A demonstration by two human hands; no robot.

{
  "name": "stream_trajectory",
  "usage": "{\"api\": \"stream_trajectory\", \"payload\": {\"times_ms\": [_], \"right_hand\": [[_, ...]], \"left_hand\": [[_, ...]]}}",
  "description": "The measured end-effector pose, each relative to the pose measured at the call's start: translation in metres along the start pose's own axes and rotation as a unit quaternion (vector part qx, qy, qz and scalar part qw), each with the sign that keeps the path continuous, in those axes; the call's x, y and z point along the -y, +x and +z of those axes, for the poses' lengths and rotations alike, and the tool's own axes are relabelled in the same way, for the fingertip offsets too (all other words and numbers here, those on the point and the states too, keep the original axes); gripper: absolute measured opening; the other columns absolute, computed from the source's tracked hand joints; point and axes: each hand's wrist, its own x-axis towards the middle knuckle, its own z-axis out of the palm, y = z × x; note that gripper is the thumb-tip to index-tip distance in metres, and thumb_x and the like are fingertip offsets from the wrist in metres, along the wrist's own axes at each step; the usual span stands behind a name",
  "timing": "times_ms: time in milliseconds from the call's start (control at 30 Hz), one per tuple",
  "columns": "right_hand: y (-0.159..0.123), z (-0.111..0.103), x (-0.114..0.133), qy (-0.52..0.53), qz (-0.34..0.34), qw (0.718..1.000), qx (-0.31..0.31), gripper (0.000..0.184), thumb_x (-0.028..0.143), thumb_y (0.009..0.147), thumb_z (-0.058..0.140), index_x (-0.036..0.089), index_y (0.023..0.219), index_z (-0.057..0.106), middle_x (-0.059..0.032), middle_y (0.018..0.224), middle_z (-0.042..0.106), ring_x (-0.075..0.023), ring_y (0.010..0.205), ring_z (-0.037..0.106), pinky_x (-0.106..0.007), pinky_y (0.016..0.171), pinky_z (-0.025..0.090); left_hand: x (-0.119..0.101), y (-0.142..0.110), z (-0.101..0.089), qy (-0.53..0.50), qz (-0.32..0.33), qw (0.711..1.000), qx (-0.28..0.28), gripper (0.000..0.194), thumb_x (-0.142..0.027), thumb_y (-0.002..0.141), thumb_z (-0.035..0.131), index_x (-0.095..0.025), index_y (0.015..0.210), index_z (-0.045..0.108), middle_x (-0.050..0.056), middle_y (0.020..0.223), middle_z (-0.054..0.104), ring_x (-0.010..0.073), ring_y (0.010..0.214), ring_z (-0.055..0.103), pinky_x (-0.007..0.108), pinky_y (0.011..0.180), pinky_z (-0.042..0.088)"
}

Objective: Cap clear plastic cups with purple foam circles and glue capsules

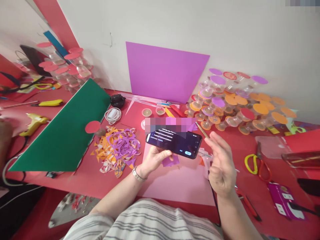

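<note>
My left hand (156,159) grips a black phone (175,141) from below, holding it flat with its lit screen up over a pink sheet (180,183) on the red table (100,180). A bracelet sits on that wrist. Just right of the phone, my right hand (221,165) hovers with fingers loosely spread and holds nothing. A small purple paper piece (171,161) lies under the phone.
Paper offcuts (117,148) lie left of the phone beside a green board (67,130). A purple sheet (165,71) leans on the wall. Plastic cups with coloured lids (237,106) are heaped at the right. Scissors (258,165) and a glue gun (33,121) lie nearby.
</note>
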Motion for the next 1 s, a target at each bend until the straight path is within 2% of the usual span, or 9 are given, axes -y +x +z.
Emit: {"api": "stream_trajectory", "payload": {"times_ms": [200,433,733,1000], "right_hand": [[0.0,0.002,0.002,-0.064,-0.037,0.997,0.027,0.061,0.066,0.101,0.038,0.026,0.143,0.058,-0.0142,0.158,0.038,-0.038,0.148,0.04,-0.06,0.111,0.047],[0.002,0.011,0.009,-0.152,-0.095,0.981,0.075,0.062,0.067,0.1,0.034,0.026,0.139,0.06,-0.0104,0.164,0.029,-0.033,0.15,0.037,-0.051,0.116,0.046],[0.002,0.012,0.011,-0.185,-0.102,0.973,0.096,0.064,0.068,0.1,0.033,0.023,0.133,0.063,-0.012,0.165,0.025,-0.0353,0.153,0.031,-0.055,0.118,0.041],[0.006,0.014,0.008,-0.199,-0.1,0.972,0.077,0.063,0.067,0.1,0.034,0.023,0.134,0.063,-0.0122,0.165,0.027,-0.0368,0.152,0.03,-0.057,0.119,0.04]], "left_hand": [[-0.001,0.0,0.001,-0.005,-0.008,1.0,0.008,0.048,-0.058,0.069,0.087,-0.013,0.079,0.071,0.003,0.07,0.073,0.0099,0.052,0.062,0.023,0.057,0.052],[-0.004,0.0,0.001,-0.01,-0.008,1.0,0.017,0.047,-0.055,0.07,0.087,-0.013,0.08,0.069,0.003,0.07,0.073,0.0099,0.053,0.063,0.022,0.056,0.052],[-0.006,-0.002,0.001,0.005,-0.016,1.0,0.019,0.049,-0.058,0.069,0.086,-0.013,0.078,0.069,0.003,0.07,0.071,0.01,0.054,0.062,0.022,0.056,0.051],[-0.005,-0.003,0.001,0.009,-0.017,0.999,0.027,0.051,-0.06,0.069,0.085,-0.013,0.079,0.069,0.004,0.07,0.072,0.0107,0.054,0.062,0.024,0.059,0.053]]}}
